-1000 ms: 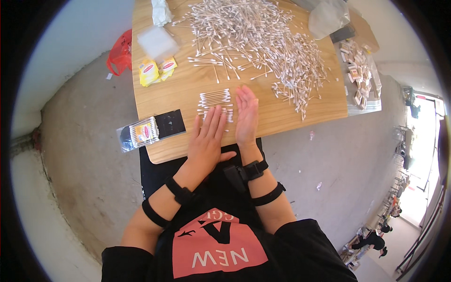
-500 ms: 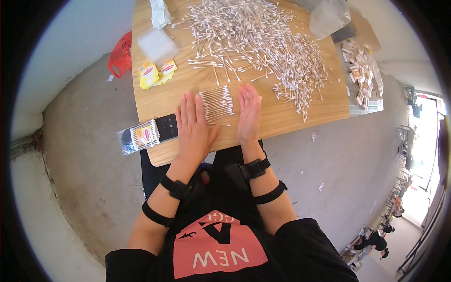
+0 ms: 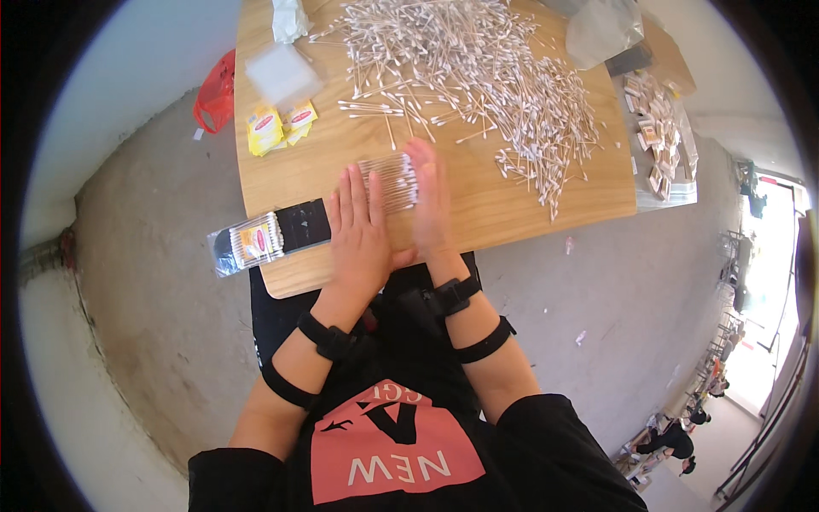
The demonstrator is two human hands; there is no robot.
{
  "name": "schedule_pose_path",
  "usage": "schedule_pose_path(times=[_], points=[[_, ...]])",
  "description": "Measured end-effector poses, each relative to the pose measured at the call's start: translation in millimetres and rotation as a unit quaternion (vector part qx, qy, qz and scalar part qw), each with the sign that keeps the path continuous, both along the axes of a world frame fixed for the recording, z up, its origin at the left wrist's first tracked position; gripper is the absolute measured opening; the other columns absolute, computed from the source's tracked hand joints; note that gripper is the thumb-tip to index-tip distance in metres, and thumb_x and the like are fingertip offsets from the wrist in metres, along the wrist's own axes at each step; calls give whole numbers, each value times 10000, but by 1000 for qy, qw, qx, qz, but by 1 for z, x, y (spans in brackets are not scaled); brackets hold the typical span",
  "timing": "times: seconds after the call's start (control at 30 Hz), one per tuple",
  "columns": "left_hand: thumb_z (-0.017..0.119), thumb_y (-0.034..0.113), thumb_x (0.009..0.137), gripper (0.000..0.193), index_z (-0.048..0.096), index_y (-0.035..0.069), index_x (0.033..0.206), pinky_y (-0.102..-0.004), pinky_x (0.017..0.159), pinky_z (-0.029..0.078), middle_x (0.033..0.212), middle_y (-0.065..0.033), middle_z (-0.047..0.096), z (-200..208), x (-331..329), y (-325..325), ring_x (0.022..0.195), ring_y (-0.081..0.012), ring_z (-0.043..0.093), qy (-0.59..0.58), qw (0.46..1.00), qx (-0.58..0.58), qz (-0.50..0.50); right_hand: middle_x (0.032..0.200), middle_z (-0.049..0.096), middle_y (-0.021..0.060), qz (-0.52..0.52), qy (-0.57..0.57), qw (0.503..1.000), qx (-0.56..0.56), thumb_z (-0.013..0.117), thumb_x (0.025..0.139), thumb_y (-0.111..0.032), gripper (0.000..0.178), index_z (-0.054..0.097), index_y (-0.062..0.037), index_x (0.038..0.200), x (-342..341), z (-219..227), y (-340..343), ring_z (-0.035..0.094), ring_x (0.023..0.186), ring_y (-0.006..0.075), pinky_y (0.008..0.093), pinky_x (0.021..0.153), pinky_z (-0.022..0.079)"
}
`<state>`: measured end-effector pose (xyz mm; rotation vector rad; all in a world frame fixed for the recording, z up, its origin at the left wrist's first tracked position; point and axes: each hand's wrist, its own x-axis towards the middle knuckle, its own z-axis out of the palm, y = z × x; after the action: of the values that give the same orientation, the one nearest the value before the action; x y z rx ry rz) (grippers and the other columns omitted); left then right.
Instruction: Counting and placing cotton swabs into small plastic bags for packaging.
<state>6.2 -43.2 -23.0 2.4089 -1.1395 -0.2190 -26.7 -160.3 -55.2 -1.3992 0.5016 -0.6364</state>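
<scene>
One row of cotton swabs (image 3: pixel 391 183) lies at frame centre between the left hand (image 3: pixel 357 229), flat with fingers slightly spread, and the right hand (image 3: pixel 432 209) (motion-blurred), straight-fingered, neither visibly gripping. The right has closed in, apparently evening the tips.

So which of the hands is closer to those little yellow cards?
Left. The left hand is below and to the right of the yellow cards; the right hand is farther right, beyond the lined-up cotton swabs.
</scene>
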Motion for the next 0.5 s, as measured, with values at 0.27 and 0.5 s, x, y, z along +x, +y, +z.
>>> schedule_pose_path(times=[0.27,0.5], points=[[843,471,521,1223,224,-58,1433,-521,1131,173,1515,-277,153,-5,7,6,1410,-420,166,-22,1000,14,-6,1317,466,145,-31,-71,988,133,353,1005,-317,474,414,26,1326,9,7,17,425,1245,238,358,1087,281],[836,511,514,1240,228,-55,1435,-514,1139,146,1525,-234,173,0,12,2,1426,-368,153,-24,997,70,-5,1334,452,149,-27,-52,994,88,340,1010,-323,493,379,34,1348,18,12,8,423,1248,227,359,1093,286]])
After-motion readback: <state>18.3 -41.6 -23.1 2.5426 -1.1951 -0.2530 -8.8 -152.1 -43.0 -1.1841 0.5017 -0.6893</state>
